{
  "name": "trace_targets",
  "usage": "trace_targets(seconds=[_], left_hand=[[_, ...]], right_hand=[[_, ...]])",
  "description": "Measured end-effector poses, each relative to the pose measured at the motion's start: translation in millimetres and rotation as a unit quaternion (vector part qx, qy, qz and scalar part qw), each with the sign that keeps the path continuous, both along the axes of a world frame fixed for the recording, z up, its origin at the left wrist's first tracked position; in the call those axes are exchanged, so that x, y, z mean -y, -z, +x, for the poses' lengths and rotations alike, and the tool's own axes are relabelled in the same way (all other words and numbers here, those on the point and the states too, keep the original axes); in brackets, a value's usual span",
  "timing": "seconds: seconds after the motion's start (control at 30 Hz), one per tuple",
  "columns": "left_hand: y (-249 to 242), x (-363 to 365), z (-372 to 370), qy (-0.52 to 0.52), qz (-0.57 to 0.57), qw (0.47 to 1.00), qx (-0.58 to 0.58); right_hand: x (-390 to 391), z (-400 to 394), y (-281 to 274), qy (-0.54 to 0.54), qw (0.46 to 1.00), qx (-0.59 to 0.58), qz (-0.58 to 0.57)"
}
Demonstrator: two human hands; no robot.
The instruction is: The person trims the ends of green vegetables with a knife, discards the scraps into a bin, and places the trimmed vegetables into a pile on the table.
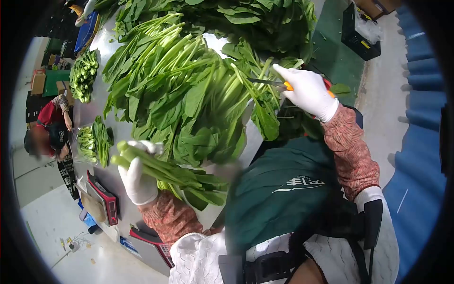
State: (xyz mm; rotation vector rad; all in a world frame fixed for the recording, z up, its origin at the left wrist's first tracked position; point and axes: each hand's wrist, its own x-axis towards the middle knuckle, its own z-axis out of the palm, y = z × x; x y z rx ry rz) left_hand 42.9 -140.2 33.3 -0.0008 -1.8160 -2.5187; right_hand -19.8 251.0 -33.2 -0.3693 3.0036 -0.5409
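My left hand (pixel 135 180), in a white glove, is closed round a small bunch of leafy green stalks (pixel 165 166). Their cut ends point up and left, and the leaves trail to the right. In my right hand (pixel 309 92), also gloved in white, is a knife (pixel 265 82) with an orange handle. Its dark blade points left and lies over the stems at the right edge of a large heap of leafy greens (pixel 189 90). The heap spreads across the metal table between both hands.
Bundled greens (pixel 84 75) lie on the table's left side, with smaller bunches (pixel 98 142) nearer. Red-framed scales (pixel 101 196) stand at the lower left. Another person (pixel 49 123) is at the far left. A black crate (pixel 360 35) sits on the floor at upper right.
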Motion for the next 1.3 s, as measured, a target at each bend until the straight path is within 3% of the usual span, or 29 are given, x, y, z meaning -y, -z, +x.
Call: trace_targets(seconds=[0.07,0.1,0.13,0.2,0.27,0.3,0.4,0.43,0.53,0.6,0.63,0.73,0.77,0.8,0.83,0.87,0.93,1.0,1.07,1.13,1.2,1.27,1.3], left_hand=[[0.3,-8.9,4.8,0.068,0.039,0.997,0.007],[4.9,-14.6,5.5,0.089,0.066,0.994,0.019],[4.2,-21.3,6.9,0.108,0.072,0.991,0.036],[3.2,-31.0,5.8,0.113,0.076,0.99,0.032],[-0.9,-24.6,10.9,0.1,0.064,0.993,0.026],[-3.2,-19.9,15.8,0.09,0.06,0.994,0.024],[-1.7,-7.4,27.3,0.046,0.033,0.997,0.051],[3.0,-9.4,24.7,0.049,0.02,0.997,0.056],[12.1,-29.8,20.5,0.035,-0.007,0.997,0.07],[-0.5,-50.1,14.6,0.064,-0.113,0.987,0.096],[-5.9,-60.2,12.6,0.056,-0.128,0.986,0.091],[-14.7,-65.1,11.6,0.035,-0.236,0.966,0.105],[-14.0,-65.3,11.4,0.024,-0.276,0.956,0.094],[-11.3,-65.4,11.1,0.013,-0.314,0.946,0.084],[-8.0,-67.1,11.3,0.005,-0.35,0.934,0.076],[-3.8,-76.0,10.6,0.005,-0.385,0.922,0.045],[7.3,-110.9,0.2,0.008,-0.447,0.894,-0.027],[18.7,-148.6,-12.5,-0.025,-0.555,0.803,-0.215],[39.4,-176.6,-27.4,-0.039,-0.593,0.756,-0.274],[70.3,-179.7,-40.1,-0.058,-0.584,0.768,-0.255],[62.8,-182.8,-39.3,-0.066,-0.556,0.775,-0.294],[72.3,-175.2,-35.8,-0.086,-0.539,0.801,-0.246],[65.3,-173.0,-35.1,-0.082,-0.524,0.814,-0.238]], right_hand=[[15.5,5.0,22.0,-0.002,0.969,0.018,-0.246],[31.6,1.0,22.4,-0.02,0.951,0.097,-0.294],[46.3,-1.4,48.7,-0.058,0.903,0.125,-0.406],[53.4,-6.9,99.8,0.001,0.924,0.137,-0.357],[28.1,-9.5,149.4,0.057,0.979,0.049,-0.188],[18.5,4.1,127.2,0.118,0.977,0.009,-0.179],[-14.8,6.9,121.7,0.166,0.977,0.014,-0.136],[-15.1,5.2,111.4,0.163,0.979,-0.032,-0.121],[11.1,-9.2,85.3,0.097,0.964,-0.007,-0.246],[37.1,-26.6,102.0,0.024,0.939,-0.053,-0.339],[47.9,-35.7,98.2,0.027,0.936,0.027,-0.351],[51.1,-48.5,91.8,0.008,0.98,0.016,-0.201],[41.4,-53.1,106.7,-0.019,0.963,-0.048,-0.263],[33.2,-51.4,82.7,0.013,0.92,0.108,-0.377],[25.6,-46.4,63.8,0.007,0.899,0.13,-0.419],[19.4,-38.3,46.5,0.004,0.875,0.151,-0.459],[25.8,-25.3,22.6,0.0,0.891,0.113,-0.44],[34.5,-15.6,1.7,-0.003,0.92,0.048,-0.388],[42.0,-7.6,-8.7,0.034,0.93,0.028,-0.364],[46.3,-4.0,-10.8,0.072,0.942,0.02,-0.326],[39.8,-0.7,0.6,0.094,0.917,-0.003,-0.387],[36.5,16.0,-1.8,0.123,0.886,-0.044,-0.445],[34.1,23.3,1.7,0.106,0.917,-0.068,-0.378]])
